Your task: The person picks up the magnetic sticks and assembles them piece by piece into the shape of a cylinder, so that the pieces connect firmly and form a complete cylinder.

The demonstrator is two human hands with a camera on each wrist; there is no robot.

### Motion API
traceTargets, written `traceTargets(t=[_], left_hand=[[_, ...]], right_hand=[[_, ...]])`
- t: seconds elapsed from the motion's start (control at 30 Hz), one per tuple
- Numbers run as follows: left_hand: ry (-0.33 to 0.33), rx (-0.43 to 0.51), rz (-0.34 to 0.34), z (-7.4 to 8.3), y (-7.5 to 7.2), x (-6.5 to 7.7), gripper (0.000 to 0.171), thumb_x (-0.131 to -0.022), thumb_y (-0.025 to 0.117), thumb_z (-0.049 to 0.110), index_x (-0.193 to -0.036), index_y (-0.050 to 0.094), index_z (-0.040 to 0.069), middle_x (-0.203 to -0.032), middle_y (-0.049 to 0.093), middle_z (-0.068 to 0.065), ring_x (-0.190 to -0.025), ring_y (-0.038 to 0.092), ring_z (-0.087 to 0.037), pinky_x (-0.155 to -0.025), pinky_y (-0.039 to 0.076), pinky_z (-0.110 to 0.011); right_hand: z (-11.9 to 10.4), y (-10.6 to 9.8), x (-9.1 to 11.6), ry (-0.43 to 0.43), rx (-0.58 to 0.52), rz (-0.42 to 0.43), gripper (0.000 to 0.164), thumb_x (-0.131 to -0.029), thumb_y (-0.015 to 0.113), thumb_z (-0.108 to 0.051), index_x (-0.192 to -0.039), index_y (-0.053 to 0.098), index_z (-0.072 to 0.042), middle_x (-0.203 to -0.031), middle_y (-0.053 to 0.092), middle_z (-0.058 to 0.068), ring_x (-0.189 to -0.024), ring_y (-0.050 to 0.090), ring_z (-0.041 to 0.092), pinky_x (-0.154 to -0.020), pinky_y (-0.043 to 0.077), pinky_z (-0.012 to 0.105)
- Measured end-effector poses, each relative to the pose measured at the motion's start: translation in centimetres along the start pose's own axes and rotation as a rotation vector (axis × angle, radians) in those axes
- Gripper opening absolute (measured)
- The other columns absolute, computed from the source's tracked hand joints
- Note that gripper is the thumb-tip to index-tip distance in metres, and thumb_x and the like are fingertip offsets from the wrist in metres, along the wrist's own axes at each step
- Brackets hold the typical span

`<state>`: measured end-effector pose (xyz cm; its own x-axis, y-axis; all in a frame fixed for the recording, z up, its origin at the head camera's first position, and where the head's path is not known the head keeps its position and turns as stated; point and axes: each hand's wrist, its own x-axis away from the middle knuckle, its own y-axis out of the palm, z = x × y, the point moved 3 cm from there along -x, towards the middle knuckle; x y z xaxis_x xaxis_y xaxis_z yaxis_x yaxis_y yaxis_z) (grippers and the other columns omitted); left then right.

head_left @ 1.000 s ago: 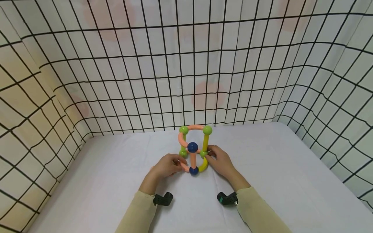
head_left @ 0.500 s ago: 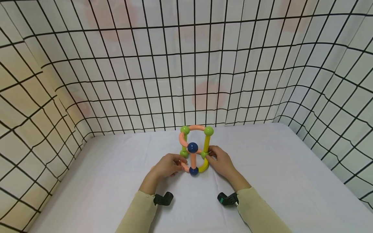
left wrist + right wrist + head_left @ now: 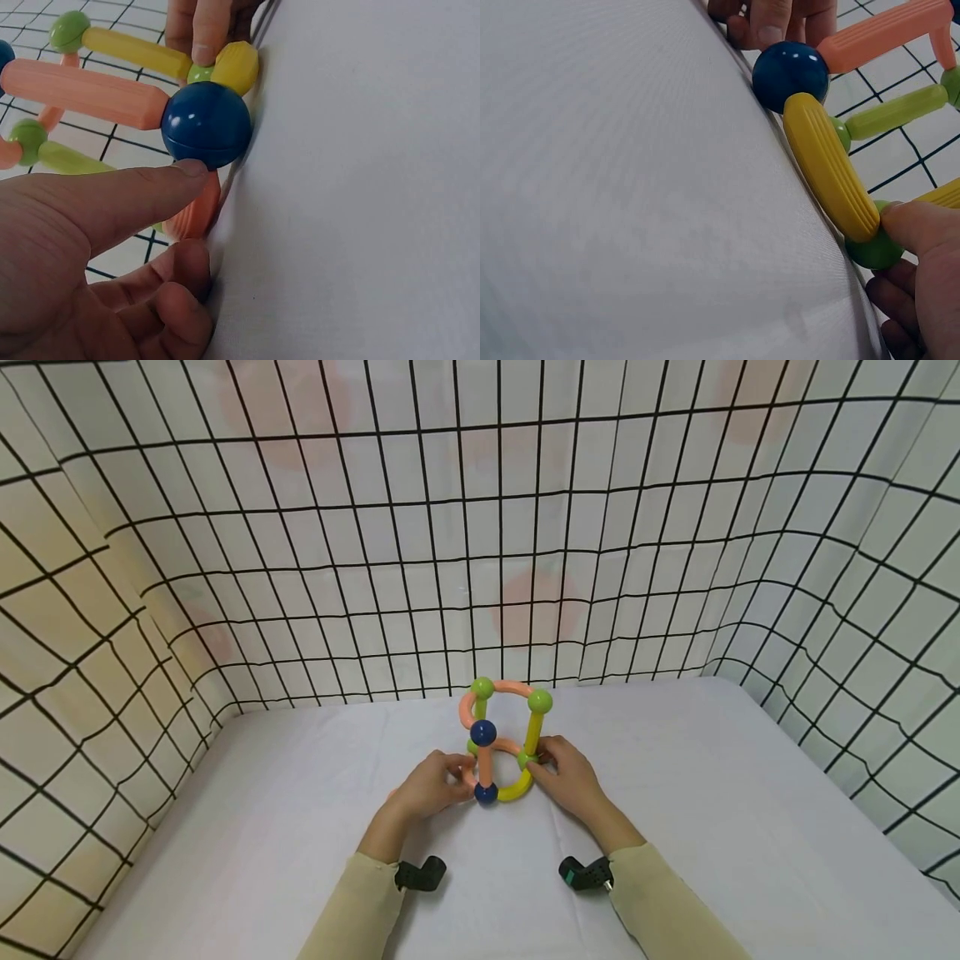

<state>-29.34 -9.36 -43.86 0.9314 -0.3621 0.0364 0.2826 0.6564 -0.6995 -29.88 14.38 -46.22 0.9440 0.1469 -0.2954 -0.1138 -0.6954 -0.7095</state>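
Note:
A ball-and-stick building toy stands upright on the table, its curved rods forming a ring at top and bottom. Its front post is a salmon rod (image 3: 485, 766) between an upper blue ball (image 3: 483, 732) and a lower blue ball (image 3: 206, 124). My left hand (image 3: 433, 787) holds the base at the left, thumb against the lower blue ball, fingers by a salmon curved rod (image 3: 196, 210). My right hand (image 3: 567, 777) pinches the lower right green ball (image 3: 874, 251), where a yellow curved rod (image 3: 829, 169) and a straight yellow rod (image 3: 534, 734) meet. My left fingers partly hide the base.
A white cloth covers the table (image 3: 750, 827). Black grid netting (image 3: 480, 535) over white sheeting rises behind it and at both sides. A small salmon piece (image 3: 391, 792) peeks out behind my left wrist, mostly hidden.
The toy has turned slightly clockwise as seen from above. Its blue-ball post has shifted left and its rear left green post right. Both hands have stayed nearly in place, still holding the base.

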Motion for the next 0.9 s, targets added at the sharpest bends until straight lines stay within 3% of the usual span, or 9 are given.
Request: traceTargets(t=[0.23,0.5,0.73,0.9], left_hand=[[-0.015,-0.006,0.025,0.1,0.0,0.1,0.048,-0.084,0.077,0.011,-0.131,0.067,0.012,-0.118,0.059,-0.011,-0.092,0.052,-0.019,-0.080,0.044,-0.032],[-0.021,0.052,-0.005,-0.2,-0.1,0.0,0.052,-0.082,0.081,0.015,-0.132,0.065,0.012,-0.129,0.051,-0.013,-0.096,0.051,-0.020,-0.084,0.044,-0.033],[0.065,0.093,-0.016,0.2,0.0,-0.1,0.044,-0.084,0.082,0.022,-0.124,0.066,0.015,-0.132,0.050,-0.009,-0.087,0.053,-0.018,-0.076,0.047,-0.028],[0.107,0.144,-0.021,0.9,0.4,0.0,0.035,-0.085,0.081,0.022,-0.116,0.068,0.014,-0.114,0.058,-0.011,-0.080,0.052,-0.017,-0.068,0.043,-0.025]], right_hand=[[0.2,0.1,0.0,0.005,0.020,0.002,0.035,-0.092,0.071,-0.023,-0.120,0.065,-0.005,-0.109,0.065,0.009,-0.100,0.063,0.024,-0.091,0.051,0.046],[0.1,0.1,0.0,-0.002,0.014,-0.003,0.035,-0.092,0.070,-0.024,-0.121,0.065,-0.006,-0.109,0.065,0.009,-0.100,0.063,0.024,-0.092,0.051,0.047],[0.3,0.1,0.0,0.000,0.016,-0.006,0.034,-0.092,0.070,-0.025,-0.121,0.065,-0.007,-0.108,0.065,0.008,-0.100,0.062,0.023,-0.091,0.050,0.046],[0.3,0.1,0.0,0.001,0.021,0.000,0.032,-0.092,0.070,-0.025,-0.119,0.065,-0.008,-0.109,0.065,0.007,-0.100,0.061,0.023,-0.090,0.049,0.045]])
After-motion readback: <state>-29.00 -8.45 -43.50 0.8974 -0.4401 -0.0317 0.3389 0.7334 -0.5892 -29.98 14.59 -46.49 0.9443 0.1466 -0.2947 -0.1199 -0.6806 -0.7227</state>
